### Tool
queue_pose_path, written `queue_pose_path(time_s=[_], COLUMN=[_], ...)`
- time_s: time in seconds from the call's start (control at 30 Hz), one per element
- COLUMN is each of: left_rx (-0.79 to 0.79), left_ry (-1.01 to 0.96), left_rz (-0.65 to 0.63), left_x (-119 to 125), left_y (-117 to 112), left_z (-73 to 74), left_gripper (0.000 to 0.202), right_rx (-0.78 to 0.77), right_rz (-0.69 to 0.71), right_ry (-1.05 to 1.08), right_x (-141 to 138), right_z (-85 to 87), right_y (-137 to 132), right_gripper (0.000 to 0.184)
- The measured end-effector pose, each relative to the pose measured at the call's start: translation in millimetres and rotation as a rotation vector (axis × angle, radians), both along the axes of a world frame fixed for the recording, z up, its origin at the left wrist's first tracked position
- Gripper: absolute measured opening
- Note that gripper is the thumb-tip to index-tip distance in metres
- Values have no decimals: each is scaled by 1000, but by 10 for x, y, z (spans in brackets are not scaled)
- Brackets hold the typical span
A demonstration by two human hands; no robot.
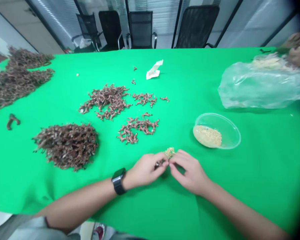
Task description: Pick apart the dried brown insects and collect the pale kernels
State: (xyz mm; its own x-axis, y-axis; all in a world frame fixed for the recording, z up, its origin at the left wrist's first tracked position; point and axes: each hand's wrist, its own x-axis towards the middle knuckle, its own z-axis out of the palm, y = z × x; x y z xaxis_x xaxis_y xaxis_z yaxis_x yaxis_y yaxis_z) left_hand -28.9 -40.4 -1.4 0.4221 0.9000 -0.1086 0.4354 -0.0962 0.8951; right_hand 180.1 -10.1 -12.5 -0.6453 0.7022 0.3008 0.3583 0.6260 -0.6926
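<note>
Hands meet just below and left of the clear bowl. The left hand pinches a small brown pod between thumb and forefinger, and the right hand has its fingertips drawn together on the same pod. A little seed heap lies just beside the fingertips, on the bowl's side of them. Left of the bowl sit reddish pod clusters, and farther left a dark heap. Bare green cloth lies open right of and below the bowl, reaching the table's near edge under both forearms.

Pinched brown piece (mostly hidden), indistinct
</note>
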Motion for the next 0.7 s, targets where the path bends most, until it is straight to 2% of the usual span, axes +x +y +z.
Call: queue_pose_path(time_s=[0.07,0.2,0.27,0.37,0.5,0.7], left_rx=[31,143,117,109,181,195], left_ry=[-61,-157,-202,-178,-151,-132], left_rz=[29,116,123,115,143,113], left_x=[6,11,16,20,21,36], left_y=[48,107,121,149,174,169], left_z=[2,-52,-68,-70,-95,-132], left_gripper=[24,26,29,31,29,30], right_rx=[-11,102,147,171,218,218], right_rz=[1,-12,-13,9,9,46], right_ry=[-1,-80,-75,-71,-64,-32], right_x=[12,3,-6,-26,-55,-27], right_z=[34,44,37,20,-3,-16], right_y=[52,116,136,178,213,217], right_gripper=[11,12,15,17,16,15])
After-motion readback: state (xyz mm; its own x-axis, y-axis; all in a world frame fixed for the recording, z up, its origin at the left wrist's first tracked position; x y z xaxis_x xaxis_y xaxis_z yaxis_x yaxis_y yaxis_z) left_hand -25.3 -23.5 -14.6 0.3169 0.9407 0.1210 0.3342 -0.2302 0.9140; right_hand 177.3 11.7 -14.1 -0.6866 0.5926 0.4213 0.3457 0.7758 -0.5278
